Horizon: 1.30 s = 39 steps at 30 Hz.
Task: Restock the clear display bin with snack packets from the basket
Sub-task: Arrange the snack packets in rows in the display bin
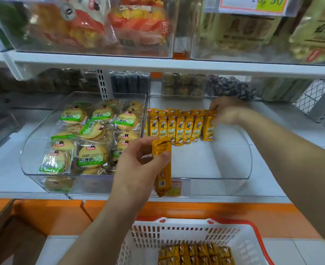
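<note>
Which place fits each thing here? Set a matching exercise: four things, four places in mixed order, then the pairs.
Things:
1 left hand
2 right hand
3 basket
4 round biscuits

Places:
A in the left clear bin
B gripping the end packet of the yellow row
C lowest in view, holding loose packets
D mid-picture, holding a single packet

Pairs: 1-D, 2-B, 3-C, 4-A
</note>
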Motion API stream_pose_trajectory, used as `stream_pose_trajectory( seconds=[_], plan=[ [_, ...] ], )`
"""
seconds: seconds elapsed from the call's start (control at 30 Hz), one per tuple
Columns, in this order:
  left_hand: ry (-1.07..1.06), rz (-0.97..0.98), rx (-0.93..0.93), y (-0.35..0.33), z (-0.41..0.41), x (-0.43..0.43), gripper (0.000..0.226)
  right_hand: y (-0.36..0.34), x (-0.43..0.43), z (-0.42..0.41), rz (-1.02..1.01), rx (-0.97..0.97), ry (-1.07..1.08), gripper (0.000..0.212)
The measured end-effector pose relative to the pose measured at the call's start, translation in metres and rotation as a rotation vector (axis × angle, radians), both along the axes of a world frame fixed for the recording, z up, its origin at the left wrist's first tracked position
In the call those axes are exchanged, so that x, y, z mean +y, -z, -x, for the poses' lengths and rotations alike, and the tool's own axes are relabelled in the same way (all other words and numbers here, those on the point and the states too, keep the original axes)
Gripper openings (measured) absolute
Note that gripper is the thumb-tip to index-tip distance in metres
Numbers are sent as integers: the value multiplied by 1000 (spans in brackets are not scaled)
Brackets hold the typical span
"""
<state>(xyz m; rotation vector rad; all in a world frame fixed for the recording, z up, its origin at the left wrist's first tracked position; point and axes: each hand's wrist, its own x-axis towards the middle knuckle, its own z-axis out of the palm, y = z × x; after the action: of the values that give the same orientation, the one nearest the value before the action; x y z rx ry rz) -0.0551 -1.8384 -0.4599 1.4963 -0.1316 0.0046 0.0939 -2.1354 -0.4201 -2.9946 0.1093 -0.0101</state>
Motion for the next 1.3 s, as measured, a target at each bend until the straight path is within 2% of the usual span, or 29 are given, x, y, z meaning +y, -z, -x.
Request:
stream_pose_trajectory(
  seconds=[0.13, 0.3, 0.4, 0.57, 0.73, 0.87, 1.0, 1.17, 1.3],
  plan=[
    [-5, 18, 27, 6, -1, -2, 25, -3, 8, -6, 214, 74, 4, 27],
    [-22, -10, 37, 9, 3, -1, 28, 5, 14, 1, 338, -8, 38, 30],
    [-15, -17, 53, 7, 9, -1, 31, -4, 14, 21, 178, -85, 50, 48],
    [23, -92, -7, -1, 21, -1, 34, 8, 12, 96, -243, -338, 102, 52],
    [71, -167, -4, -14, 42, -16, 30, 45, 20, 158, -684, -381, 175, 54],
    [56, -284, -108, -38, 28, -37, 30, 62, 20, 160, -642, -396, 113, 56],
    [62, -401, -153, -54, -27, -73, 33, 73, 14, 158, -578, -430, 76, 57],
    [108, -778, -206, -46, -107, -111, 48, 80, 13, 152, -560, -494, 64, 69],
    [233, -1035, -295, -36, -141, -132, 44, 87, 13, 149, -546, -539, 76, 69]
  ],
)
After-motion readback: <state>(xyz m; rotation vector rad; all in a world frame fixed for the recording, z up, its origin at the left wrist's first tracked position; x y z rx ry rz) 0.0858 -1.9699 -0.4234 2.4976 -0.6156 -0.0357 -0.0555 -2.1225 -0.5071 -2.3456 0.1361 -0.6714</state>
